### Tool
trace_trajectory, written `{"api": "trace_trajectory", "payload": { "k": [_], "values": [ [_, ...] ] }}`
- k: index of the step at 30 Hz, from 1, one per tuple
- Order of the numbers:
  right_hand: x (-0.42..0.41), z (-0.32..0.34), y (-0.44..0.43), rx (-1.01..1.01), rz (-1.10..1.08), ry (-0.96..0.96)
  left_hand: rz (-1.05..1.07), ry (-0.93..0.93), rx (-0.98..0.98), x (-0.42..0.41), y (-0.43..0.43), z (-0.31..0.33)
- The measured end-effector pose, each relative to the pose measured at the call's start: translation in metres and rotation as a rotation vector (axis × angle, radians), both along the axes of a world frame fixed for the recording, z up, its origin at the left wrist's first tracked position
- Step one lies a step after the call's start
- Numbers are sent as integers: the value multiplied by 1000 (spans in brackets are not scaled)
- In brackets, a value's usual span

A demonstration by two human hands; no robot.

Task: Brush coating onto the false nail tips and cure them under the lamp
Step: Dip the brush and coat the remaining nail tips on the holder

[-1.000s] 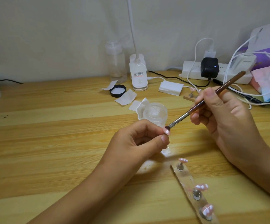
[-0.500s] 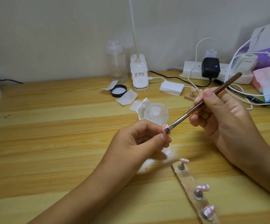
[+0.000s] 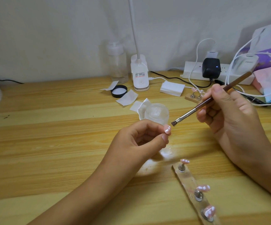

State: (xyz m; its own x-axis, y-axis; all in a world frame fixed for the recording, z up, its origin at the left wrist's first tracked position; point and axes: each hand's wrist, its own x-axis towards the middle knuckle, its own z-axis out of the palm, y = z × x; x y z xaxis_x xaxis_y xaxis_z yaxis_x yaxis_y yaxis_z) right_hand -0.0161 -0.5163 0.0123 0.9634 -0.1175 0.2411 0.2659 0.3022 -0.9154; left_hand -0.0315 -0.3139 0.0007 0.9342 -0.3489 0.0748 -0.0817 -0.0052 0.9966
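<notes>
With left hand (image 3: 141, 140), pinches a pink false nail tip (image 3: 216, 129) between thumb and curled forefinger, above the middle of the worktop (image 3: 50, 127). With right hand (image 3: 233, 117), grips a brown brush (image 3: 212, 99) like a pen, bristles just beside that tip, not touching. Just behind: a clear jar (image 3: 156, 113), against a folded white wipe (image 3: 142, 109). Toward the front right corner: a wooden strip (image 3: 190, 181) carrying three more pink tips on metal stands. Farther back: a black lid (image 3: 119, 91), a small wooden block (image 3: 193, 98) with more tips. Along the rear edge: a clear bottle (image 3: 117, 62), a white clip lamp (image 3: 139, 73), a power strip (image 3: 193, 70).
</notes>
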Motion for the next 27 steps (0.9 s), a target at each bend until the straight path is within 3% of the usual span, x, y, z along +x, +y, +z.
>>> {"api": "trace_trajectory", "payload": {
  "k": [7,21,27],
  "values": [
    [-4,2,4,-40,116,10,-16,-22,37,1,-1,-1],
    [1,0,1,-58,-61,50,-16,-70,50,-2,-3,3],
    [0,1,1,-14,19,54,-21,-82,75,-3,-2,3]
  ]
}}
